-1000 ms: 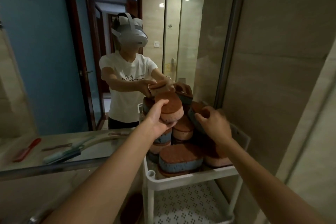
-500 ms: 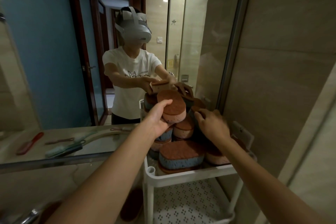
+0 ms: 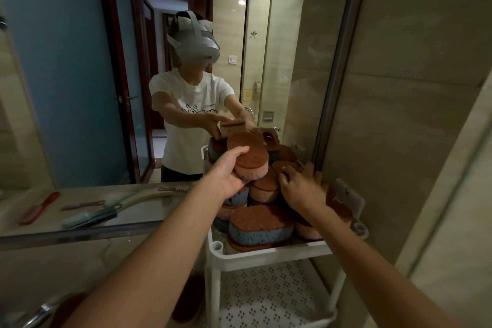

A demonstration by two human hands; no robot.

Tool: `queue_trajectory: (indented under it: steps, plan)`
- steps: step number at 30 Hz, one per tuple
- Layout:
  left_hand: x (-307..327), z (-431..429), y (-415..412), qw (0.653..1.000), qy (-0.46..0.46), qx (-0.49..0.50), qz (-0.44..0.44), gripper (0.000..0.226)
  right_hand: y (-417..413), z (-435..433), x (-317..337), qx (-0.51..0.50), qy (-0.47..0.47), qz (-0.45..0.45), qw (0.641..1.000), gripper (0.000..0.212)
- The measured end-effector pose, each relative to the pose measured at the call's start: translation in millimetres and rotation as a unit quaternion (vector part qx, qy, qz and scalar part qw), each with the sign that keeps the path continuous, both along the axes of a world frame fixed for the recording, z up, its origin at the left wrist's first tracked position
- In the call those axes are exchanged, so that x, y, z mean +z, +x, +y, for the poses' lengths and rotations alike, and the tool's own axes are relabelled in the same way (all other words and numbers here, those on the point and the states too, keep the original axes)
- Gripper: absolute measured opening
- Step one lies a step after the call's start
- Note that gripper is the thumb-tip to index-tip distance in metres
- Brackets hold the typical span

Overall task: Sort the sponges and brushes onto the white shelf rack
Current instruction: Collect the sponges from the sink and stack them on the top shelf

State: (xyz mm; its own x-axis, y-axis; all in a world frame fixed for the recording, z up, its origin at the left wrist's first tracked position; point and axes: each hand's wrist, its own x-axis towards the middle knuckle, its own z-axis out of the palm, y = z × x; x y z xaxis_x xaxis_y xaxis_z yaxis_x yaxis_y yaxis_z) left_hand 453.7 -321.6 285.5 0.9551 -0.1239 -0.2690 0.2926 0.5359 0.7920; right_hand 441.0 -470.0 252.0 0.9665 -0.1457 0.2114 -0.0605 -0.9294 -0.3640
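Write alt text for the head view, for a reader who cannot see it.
The left hand holds a brown-topped pink sponge above a heap of sponges on the top tier of a white shelf rack, while the right hand rests on the heap. A mirror behind shows the person's reflection; brushes lie at the left.

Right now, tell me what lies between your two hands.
Head view: a pink, brown-topped sponge lies between the left hand, which grips another sponge, and the right hand.
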Motion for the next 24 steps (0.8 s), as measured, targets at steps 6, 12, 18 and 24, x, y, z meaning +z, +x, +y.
queue_trajectory:
  steps: [6,12,18,24]
  plan:
    - [6.3,-3.6,-6.8,1.0,0.015,-0.005,-0.021,0.041,2.2,-3.7,8.8,0.021,0.029,0.044,0.998,0.04]
    - [17.5,-15.1,-13.8,0.997,0.0,-0.034,-0.065,0.04,-17.4,-9.6,27.5,0.106,0.226,-0.081,0.965,0.065]
    - [28.3,-52.9,-21.4,0.993,0.052,-0.086,-0.063,0.037,-25.1,-32.0,26.7,0.153,0.228,-0.165,0.947,0.065]
    - [23.2,-72.7,-16.1,0.978,0.122,-0.129,-0.107,0.038,-28.5,-50.5,24.1,0.174,0.215,-0.215,0.937,0.048]
